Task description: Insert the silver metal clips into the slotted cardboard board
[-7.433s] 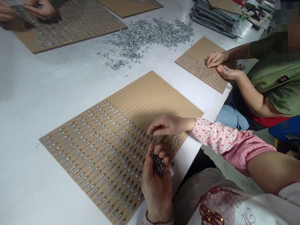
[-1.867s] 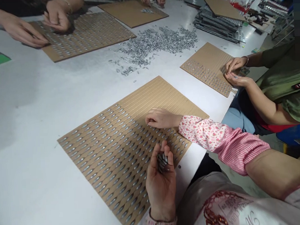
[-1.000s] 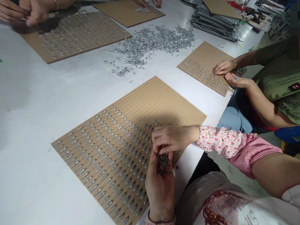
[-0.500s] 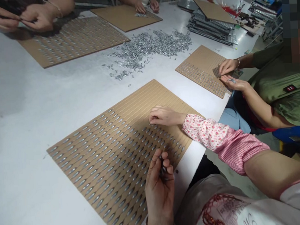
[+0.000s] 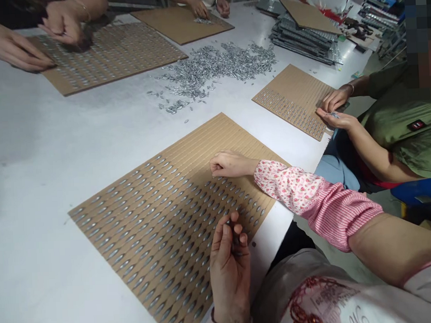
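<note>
"Cupping some pieces in my left hand, palm up, fingers half curled so most are hidden, by the near right edge of the board"

"And your right hand?"

"Over the board, past the filled rows, knuckles bent; its fingertips are tucked under, so I cannot tell whether they pinch a piece"

"How does the board lie?"

"Flat on the table in front of me, rows filling its near and left parts, bare lines running toward the far right"

"What's beyond?"

"A loose pile, and right of it a co-worker's hands at a second board"
</note>
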The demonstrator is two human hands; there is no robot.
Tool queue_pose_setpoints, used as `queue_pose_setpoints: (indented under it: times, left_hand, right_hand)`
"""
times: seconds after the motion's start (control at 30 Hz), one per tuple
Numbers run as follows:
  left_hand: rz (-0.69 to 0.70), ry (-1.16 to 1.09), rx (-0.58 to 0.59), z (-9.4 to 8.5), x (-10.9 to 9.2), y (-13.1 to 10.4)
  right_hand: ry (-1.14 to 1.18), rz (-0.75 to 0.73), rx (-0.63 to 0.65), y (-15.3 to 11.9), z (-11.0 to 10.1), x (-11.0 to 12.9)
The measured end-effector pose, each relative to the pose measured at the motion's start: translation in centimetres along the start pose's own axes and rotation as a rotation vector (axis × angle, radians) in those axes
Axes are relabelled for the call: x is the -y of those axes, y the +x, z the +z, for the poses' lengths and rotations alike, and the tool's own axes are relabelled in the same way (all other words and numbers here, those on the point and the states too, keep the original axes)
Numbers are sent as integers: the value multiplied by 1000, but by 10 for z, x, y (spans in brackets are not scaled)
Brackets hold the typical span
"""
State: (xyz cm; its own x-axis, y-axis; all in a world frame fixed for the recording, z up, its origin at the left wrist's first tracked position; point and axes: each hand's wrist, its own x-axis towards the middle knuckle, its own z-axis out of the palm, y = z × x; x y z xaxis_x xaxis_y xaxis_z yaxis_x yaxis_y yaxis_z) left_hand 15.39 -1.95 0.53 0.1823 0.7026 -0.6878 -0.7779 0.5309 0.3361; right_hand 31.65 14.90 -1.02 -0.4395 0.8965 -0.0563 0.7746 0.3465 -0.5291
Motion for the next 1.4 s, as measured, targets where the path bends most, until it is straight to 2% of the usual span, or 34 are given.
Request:
queue_pose_setpoints:
  times: [0.1,0.13,0.27,0.33,0.43,0.57,0.67,0.83,0.93,1.1,1.27,1.33,1.4]
  left_hand:
    - [68,-4,-1,-3,0,3]
    - [87,-2,-12,-4,-1,4]
    - [133,23,-56,-2,-3,7]
    - [155,41,-48,1,-5,9]
    - [189,52,-29,8,-8,11]
    - [225,35,26,15,-15,19]
    - [215,7,28,17,-20,23]
    - [160,-37,41,14,-22,24]
    - [156,-57,59,11,-23,24]
    - [155,-60,61,8,-21,24]
    - [177,-34,41,8,-19,26]
    - [174,-39,15,7,-19,27]
    - [165,-48,-13,7,-18,28]
  right_hand:
    - [169,-10,-32,-12,-1,9]
    - [270,-22,9,-19,-2,14]
    - [663,-110,310,-50,-4,39]
    - [757,-140,339,-59,-1,49]
    - [882,-118,257,-59,6,54]
    - [1031,23,20,-40,9,44]
    - [944,65,-61,-22,4,32]
    - [304,-153,17,3,2,19]
    - [111,-173,42,10,8,16]
    - [22,-138,49,14,15,14]
    - [-37,-157,-12,16,19,16]
    - [14,-150,-46,13,18,18]
    - [160,-134,-26,4,14,23]
